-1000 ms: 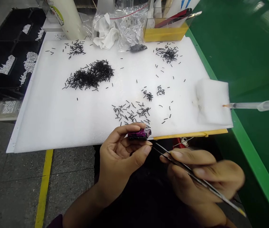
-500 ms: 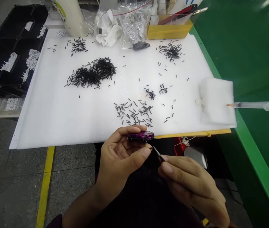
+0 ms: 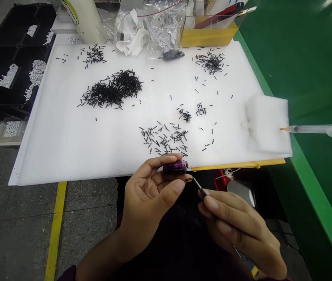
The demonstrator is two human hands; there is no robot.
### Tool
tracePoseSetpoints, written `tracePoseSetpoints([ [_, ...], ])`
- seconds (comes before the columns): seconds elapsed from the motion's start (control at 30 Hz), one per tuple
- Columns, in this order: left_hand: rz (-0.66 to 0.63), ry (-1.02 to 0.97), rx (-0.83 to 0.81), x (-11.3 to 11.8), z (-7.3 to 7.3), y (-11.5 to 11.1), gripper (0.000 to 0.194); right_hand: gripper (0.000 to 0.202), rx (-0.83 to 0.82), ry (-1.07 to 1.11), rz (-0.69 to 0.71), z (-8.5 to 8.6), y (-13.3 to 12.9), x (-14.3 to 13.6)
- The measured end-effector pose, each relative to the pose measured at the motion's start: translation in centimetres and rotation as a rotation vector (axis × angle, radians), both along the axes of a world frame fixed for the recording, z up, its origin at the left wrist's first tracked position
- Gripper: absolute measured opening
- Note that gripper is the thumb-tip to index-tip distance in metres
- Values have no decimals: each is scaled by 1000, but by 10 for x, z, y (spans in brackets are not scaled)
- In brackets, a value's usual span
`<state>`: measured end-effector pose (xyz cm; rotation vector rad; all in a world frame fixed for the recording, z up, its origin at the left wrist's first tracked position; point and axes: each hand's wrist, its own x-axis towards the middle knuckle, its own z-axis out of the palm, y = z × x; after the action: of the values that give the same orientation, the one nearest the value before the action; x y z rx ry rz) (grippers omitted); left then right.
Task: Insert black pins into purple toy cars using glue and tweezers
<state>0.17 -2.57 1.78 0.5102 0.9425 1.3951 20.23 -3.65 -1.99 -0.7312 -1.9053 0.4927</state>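
Observation:
My left hand (image 3: 147, 203) is closed on a small purple toy car (image 3: 174, 167), held between its fingers just over the front edge of the white foam sheet (image 3: 66, 148). A tiny black strip (image 3: 188, 179) lies on a fingertip of this hand, below the car. My right hand (image 3: 242, 224) pinches slim, pointed tweezers (image 3: 200, 188), dark with a bright tip. Their tip is right beside the tiny strip; I cannot tell whether it touches. Loose black strips (image 3: 166, 138) are scattered on the foam just beyond the car.
A larger heap of black strips (image 3: 110, 89) lies mid-left. A foam block (image 3: 271, 125) holds a stuck-in syringe (image 3: 315, 129) at right. Behind stand a bottle (image 3: 84, 21), plastic bags (image 3: 166, 31) and a yellow tool box (image 3: 208, 37). Black trays (image 3: 10, 50) with white parts are left.
The toy car has turned in my left hand, so its side and wheel no longer face me. The tweezers and right hand have shifted slightly right, and the tiny strip shows more plainly.

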Motion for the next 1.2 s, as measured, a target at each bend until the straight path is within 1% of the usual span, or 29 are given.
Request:
tracePoseSetpoints([
  [0.13, -17, 123, 21, 6, 6, -2, 22, 30, 87, 13, -109, 13, 3, -14],
  [0.23, -40, 155, 37, 8, 8, -3, 21, 26, 93, -11, -135, 23, 7, -20],
  [0.3, -48, 159, 33, 8, 8, -2, 22, 25, 88, -34, -121, 27, 8, -19],
  [0.43, -60, 166, 39, 9, 7, -2, 21, 28, 79, -61, -96, 25, 7, -16],
  [0.6, -55, 165, 43, 10, 7, -3, 22, 29, 80, -71, -114, 20, 5, -15],
  [0.87, -35, 183, 98, 11, 3, -2, 21, 24, 83, -101, -73, 22, 8, -12],
  [1.2, -33, 226, 94, 10, 2, -3, 19, 31, 35, -122, -69, 22, 5, -9],
])
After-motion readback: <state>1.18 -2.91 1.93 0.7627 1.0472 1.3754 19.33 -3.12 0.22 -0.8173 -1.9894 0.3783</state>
